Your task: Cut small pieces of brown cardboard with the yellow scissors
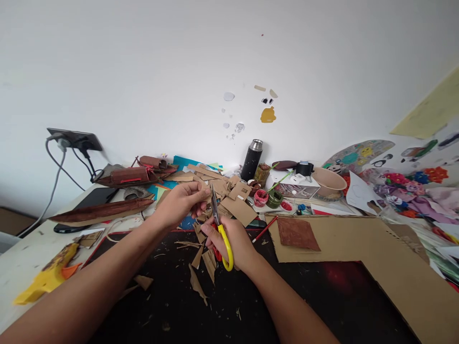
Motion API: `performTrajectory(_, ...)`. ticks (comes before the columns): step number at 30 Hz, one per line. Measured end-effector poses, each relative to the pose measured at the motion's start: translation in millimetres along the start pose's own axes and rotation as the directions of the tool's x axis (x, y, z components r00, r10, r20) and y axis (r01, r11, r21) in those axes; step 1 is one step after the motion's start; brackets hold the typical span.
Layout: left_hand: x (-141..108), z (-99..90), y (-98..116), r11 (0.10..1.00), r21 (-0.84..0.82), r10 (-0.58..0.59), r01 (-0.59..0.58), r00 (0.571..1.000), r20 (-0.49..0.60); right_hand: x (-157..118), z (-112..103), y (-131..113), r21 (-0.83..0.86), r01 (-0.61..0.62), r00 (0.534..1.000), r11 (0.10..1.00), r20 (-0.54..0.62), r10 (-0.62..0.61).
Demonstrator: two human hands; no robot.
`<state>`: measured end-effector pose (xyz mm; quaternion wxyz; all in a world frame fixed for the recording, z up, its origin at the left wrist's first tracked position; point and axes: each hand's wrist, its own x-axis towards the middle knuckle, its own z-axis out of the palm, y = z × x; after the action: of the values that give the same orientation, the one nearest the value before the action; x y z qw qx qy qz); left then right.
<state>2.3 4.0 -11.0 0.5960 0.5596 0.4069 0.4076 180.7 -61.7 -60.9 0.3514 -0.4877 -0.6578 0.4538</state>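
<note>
My right hand [233,239] is wrapped round a pair of scissors [224,246] with one yellow and one red handle loop. The metal blades point up and away, close together. Just left of the blades, my left hand [190,198] is closed in a pinch, thumb against forefinger. Whatever sits in that pinch is too small to make out against the cardboard behind. Below both hands, cut cardboard scraps [210,265] lie on a black mat [161,296]. A heap of cardboard pieces [238,210] spreads beyond the fingertips.
Brown painted cardboard boats [124,177] stand at the left, near a yellow glue gun [50,277]. Along the wall are a black thermos [252,160], paint jars [260,198] and a bowl [330,184]. A large cardboard sheet [344,239] bears a brown painted square [297,234].
</note>
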Motion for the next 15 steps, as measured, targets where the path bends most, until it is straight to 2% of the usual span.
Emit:
performTrajectory(5,0.6,-1.3,1.8,0.993,-0.108,-0.045,0.044,0.999,-0.001,1.0,-1.2,3.8,-0.023,0.004,1.000,1.000,-0.012,-0.004)
performTrajectory(10,2.5,-3.4,1.3,0.994,-0.104,-0.047,0.046,0.999,-0.006,3.7,-0.7,11.4,0.012,0.005,1.000,1.000,-0.009,-0.005)
performTrajectory(12,3.3,-5.4,0.9,0.996,-0.081,-0.049,0.047,0.999,-0.016,4.4,-1.1,11.3,0.046,0.000,1.000,0.999,0.002,-0.001)
performTrajectory(15,3.1,-8.8,2.1,0.999,0.049,-0.022,0.024,0.999,-0.030,4.0,-2.7,7.3,0.043,-0.029,1.000,0.999,0.009,0.029)
